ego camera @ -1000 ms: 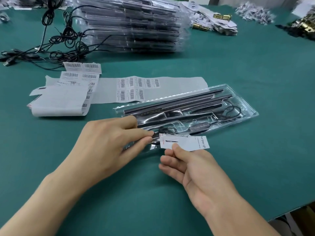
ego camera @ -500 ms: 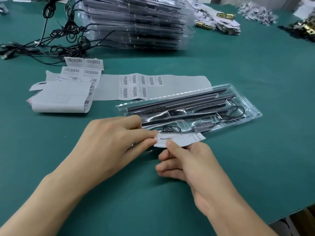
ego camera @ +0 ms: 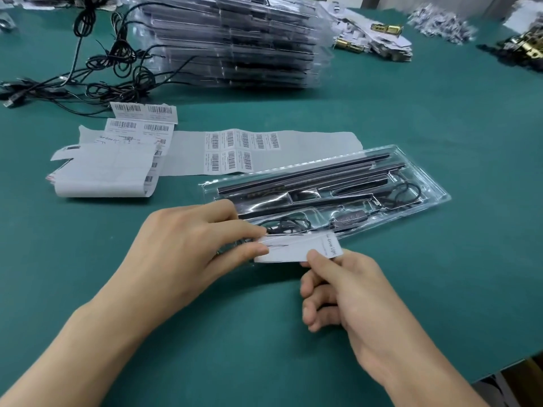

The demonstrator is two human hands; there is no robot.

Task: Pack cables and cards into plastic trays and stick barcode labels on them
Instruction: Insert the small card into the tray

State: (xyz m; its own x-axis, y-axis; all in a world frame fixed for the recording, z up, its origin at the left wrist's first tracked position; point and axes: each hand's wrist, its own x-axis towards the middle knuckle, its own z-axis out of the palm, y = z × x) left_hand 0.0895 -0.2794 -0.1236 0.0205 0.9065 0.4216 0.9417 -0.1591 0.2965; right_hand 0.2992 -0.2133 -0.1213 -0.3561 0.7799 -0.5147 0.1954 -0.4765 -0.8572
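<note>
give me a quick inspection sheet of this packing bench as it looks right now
surface: green table mat, no spills seen
job's things: clear plastic tray holding black bars and a coiled cable; white card at its near edge; barcode label sheet behind it; stack of packed trays at the back
clutter: curled label backing on the left; heap of cards and brass parts far right
hands: left hand pinches the card's left end, right hand pinches its right end
cables: loose black cables tangled at far left
surroundings: table edge at lower right; beyond it too little shows
</note>
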